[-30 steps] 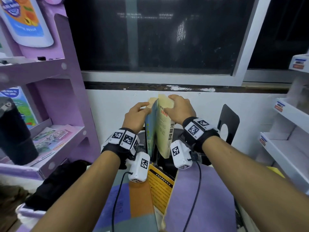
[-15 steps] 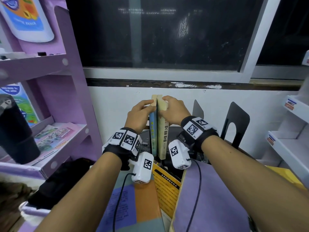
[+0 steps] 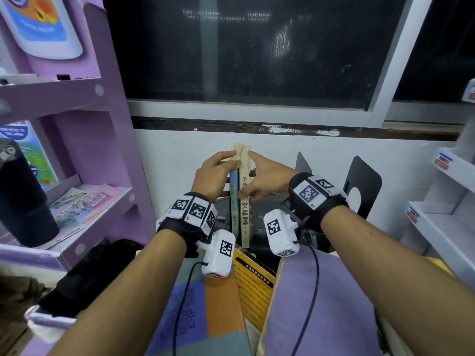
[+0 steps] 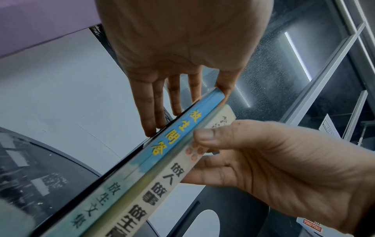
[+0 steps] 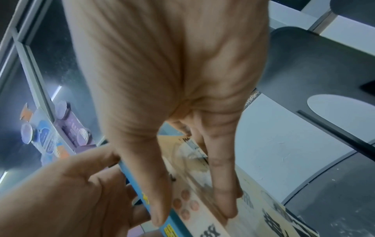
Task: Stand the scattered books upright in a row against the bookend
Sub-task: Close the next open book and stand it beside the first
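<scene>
White wall (image 3: 174, 155) behind, left hand (image 3: 213, 179) and right hand (image 3: 268, 181) hold two glossy paperbacks (image 3: 245, 217).

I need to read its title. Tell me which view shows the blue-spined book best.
Left wrist: the blue-spined book crosses the frame, yellow spine characters sharp. Head shows it upright but small, the left hand covering its top. Right wrist shows only a blurred blue strip.
</scene>
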Demonstrator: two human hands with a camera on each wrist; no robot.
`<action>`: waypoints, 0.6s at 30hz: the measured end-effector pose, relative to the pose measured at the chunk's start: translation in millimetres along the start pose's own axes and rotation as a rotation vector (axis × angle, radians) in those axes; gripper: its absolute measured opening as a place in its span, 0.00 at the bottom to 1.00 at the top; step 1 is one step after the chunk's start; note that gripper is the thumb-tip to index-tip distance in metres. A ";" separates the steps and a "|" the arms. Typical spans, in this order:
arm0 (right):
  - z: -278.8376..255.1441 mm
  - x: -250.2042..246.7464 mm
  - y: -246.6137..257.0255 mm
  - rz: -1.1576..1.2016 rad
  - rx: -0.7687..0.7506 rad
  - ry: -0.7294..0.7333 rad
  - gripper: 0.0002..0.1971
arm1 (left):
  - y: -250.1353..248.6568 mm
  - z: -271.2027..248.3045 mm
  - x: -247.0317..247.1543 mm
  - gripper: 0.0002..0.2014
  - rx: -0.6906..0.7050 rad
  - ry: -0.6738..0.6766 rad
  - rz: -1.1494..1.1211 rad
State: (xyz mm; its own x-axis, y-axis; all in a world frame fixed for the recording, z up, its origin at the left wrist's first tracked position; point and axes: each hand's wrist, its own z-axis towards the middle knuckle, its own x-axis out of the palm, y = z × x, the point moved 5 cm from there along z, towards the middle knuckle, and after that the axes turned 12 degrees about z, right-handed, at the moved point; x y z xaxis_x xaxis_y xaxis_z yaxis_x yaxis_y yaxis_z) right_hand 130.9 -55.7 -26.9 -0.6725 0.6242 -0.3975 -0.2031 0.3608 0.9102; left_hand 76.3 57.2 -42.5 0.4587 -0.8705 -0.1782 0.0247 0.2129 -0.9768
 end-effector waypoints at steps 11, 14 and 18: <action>4.5 1.4 -3.7 0.016 0.018 -0.103 0.46 | 0.0 1.8 0.1 0.14 0.004 0.002 0.017; 7.2 6.3 -4.3 0.062 0.015 -0.117 0.46 | 2.1 2.3 -1.4 0.14 -0.009 -0.001 0.004; 6.8 9.9 -5.9 0.121 0.010 -0.118 0.46 | 3.0 2.2 -4.7 0.14 -0.017 -0.003 0.010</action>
State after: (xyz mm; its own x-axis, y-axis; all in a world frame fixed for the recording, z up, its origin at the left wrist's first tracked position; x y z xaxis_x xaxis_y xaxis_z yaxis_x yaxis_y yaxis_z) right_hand 130.2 -46.9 -37.0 -0.6029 0.7405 -0.2969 -0.1189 0.2846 0.9512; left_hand 76.2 62.9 -44.3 0.4614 -0.8671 -0.1876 0.0047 0.2139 -0.9768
